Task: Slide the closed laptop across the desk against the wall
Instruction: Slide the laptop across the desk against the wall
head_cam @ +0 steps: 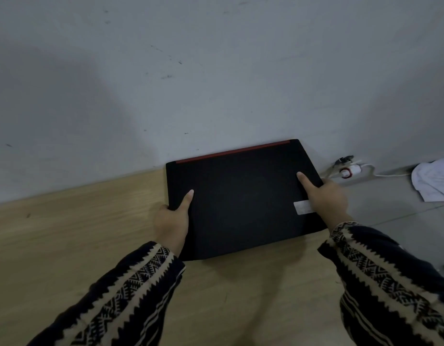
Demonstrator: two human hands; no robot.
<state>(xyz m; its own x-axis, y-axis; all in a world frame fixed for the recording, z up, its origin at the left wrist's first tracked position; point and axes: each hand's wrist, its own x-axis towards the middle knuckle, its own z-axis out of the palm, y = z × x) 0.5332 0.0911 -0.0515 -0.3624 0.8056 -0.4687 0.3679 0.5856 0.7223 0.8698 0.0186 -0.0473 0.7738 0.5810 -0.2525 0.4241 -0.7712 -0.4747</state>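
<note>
A closed black laptop with a red strip along its far edge lies flat on the light wooden desk. Its far edge sits close to the grey wall, and its right side overhangs the desk's right end. My left hand grips the laptop's left edge, thumb on the lid. My right hand holds the right edge, thumb stretched over the lid beside a white sticker.
Past the desk's right end is a grey floor with a white charger and cable by the wall and crumpled white paper at the far right. Bare wood stretches to the left of the laptop and toward me.
</note>
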